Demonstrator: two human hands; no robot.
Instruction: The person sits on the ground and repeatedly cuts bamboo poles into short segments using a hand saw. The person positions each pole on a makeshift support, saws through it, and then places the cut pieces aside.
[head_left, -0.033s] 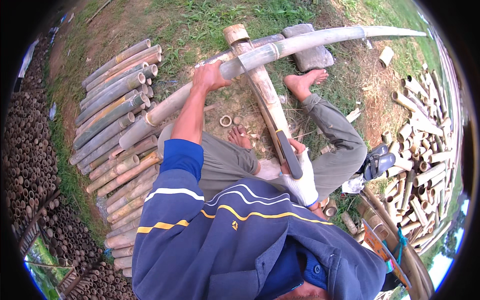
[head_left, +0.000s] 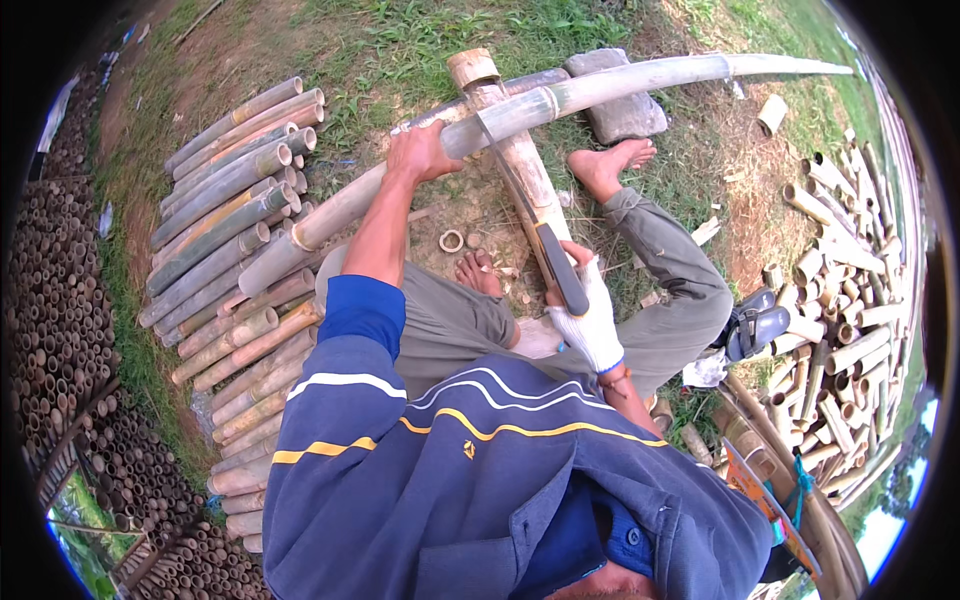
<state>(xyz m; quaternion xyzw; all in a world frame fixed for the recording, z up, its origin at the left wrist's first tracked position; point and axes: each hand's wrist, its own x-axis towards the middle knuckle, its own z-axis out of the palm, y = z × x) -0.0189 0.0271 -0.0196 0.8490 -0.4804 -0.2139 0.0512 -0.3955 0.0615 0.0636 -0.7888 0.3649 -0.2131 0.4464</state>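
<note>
A long bamboo pole (head_left: 640, 84) slants across the scene, resting over a short wooden post (head_left: 532, 168) and a grey stone block (head_left: 628, 112). My bare left hand (head_left: 422, 152) is wrapped round the pole, just left of the cut. In a white glove with bare fingertips, my right hand (head_left: 592, 312) grips the dark handle of a handsaw (head_left: 562, 268). The saw's blade runs away from me, its far end against the pole beside my left hand. A small bamboo ring (head_left: 451, 241) lies on the ground near my bare foot (head_left: 480, 273).
Cut bamboo lengths (head_left: 230, 225) lie stacked at the left, with many upright tube ends (head_left: 60, 300) beyond. Short bamboo offcuts (head_left: 845, 270) are heaped at the right. Dark sandals (head_left: 757, 325) and another saw with an orange blade (head_left: 752, 485) are at my right side.
My right hand and the saw have moved forward, away from my body, along the blade's line. My left hand and the bamboo pole have stayed in place.
</note>
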